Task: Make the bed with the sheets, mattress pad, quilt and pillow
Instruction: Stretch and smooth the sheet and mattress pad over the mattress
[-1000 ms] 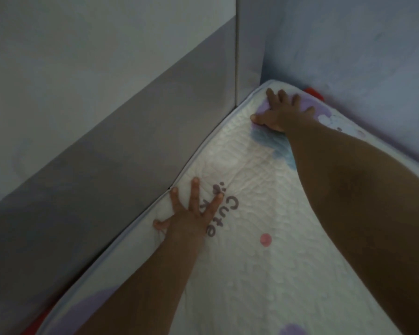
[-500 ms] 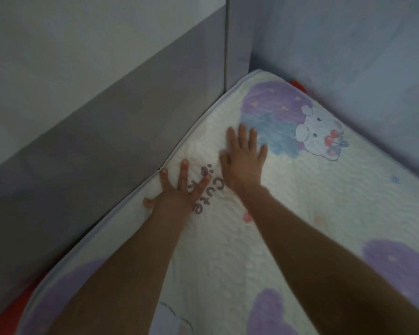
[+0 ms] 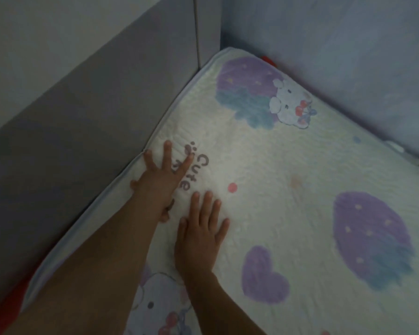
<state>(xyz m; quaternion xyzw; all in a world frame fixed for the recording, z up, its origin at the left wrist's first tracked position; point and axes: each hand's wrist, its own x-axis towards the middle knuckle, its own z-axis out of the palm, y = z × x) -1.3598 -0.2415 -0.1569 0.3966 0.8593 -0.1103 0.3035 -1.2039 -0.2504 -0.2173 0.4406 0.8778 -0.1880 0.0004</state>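
A white quilted mattress pad point(image 3: 288, 189) printed with purple strawberries, hearts, a cartoon cat and the word "Cute" lies flat over the bed, reaching into the far corner. My left hand point(image 3: 160, 175) presses flat on it near its left edge, fingers spread straight. Just below and to the right, my right hand point(image 3: 201, 228) lies flat on the pad with straight fingers. Neither hand holds anything. No quilt or pillow shows in the head view.
A grey padded headboard point(image 3: 82, 117) runs along the pad's left edge. A bluish wall point(image 3: 336, 44) borders the far right side. Red fabric point(image 3: 3, 315) shows under the pad at the bottom left, and a red bit point(image 3: 267, 60) peeks out at the far corner.
My right hand has slid back from the far corner across the pad toward me and now lies beside my left wrist. My left hand has stayed pressed near the left edge.
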